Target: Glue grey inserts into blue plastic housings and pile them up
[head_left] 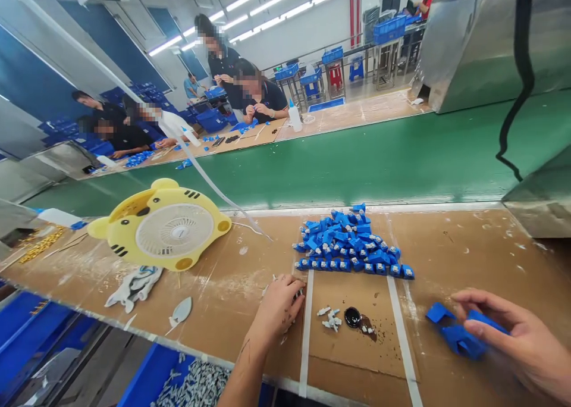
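Note:
My left hand (283,304) rests on the cardboard-covered bench with its fingers curled down. Pale grey bits show at its fingertips, mostly covered by the hand. At the right, my right hand (513,338) has thumb and fingers around blue plastic pieces (466,340), partly blurred; another blue piece (439,313) lies just beyond. Between the hands are a few small grey plastic parts (331,320) and a small round dish of dark liquid (352,317), with a brown smear and pale bits beside it. Behind them is a heap of blue plastic pieces (339,234), with a row along its front.
A yellow animal-shaped fan (120,231) stands left, near a crumpled cloth (136,287). Below the bench edge, a blue bin (138,374) holds many grey parts. A green conveyor belt (321,163) runs behind. Several people sit or stand across it. A white cable (200,169) hangs down.

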`<action>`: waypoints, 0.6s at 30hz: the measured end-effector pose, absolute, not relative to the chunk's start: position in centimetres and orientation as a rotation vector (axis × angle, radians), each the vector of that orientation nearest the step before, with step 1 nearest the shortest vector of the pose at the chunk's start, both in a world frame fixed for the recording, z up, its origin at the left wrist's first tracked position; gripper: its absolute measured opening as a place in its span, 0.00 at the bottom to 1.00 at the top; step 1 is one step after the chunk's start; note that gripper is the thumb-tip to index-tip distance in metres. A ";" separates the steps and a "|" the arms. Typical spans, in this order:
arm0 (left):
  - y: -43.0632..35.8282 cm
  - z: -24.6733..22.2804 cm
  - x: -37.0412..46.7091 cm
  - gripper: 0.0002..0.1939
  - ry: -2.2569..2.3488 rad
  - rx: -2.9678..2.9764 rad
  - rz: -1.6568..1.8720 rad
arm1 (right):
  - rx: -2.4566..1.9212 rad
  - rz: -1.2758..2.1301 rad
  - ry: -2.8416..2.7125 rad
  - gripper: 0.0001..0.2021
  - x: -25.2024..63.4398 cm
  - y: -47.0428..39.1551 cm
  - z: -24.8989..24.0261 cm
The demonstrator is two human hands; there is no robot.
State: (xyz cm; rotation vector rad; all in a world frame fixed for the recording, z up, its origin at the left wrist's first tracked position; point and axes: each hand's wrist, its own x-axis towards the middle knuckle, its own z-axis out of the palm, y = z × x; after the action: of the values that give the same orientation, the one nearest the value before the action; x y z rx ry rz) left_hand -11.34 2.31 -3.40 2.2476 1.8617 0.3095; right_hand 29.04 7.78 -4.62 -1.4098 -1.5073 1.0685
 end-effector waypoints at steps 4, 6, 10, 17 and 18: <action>2.8 -4.3 -11.5 0.10 1.862 2.215 0.517 | -1.237 1.471 -1.317 0.32 24.8 5.8 -3.6; 2.7 -4.4 -11.4 0.14 1.888 2.168 0.640 | -1.221 1.543 -1.189 0.33 23.2 4.9 -3.9; 1.8 -3.8 -10.3 0.17 1.938 1.807 0.991 | -1.236 1.596 -1.210 0.35 21.8 4.2 -4.6; 1.0 -3.6 -7.3 0.25 1.503 0.936 1.395 | -1.245 1.315 -1.329 0.36 21.4 4.2 -5.2; 0.9 -3.8 -7.0 0.25 1.444 0.882 1.410 | -1.245 1.308 -1.323 0.37 21.2 4.1 -5.3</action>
State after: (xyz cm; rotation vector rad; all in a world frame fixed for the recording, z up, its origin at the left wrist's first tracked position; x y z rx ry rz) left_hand -7.00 0.92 -3.80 0.8819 1.4444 1.4099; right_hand 21.20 4.10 -5.30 -1.2447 -1.3235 1.3078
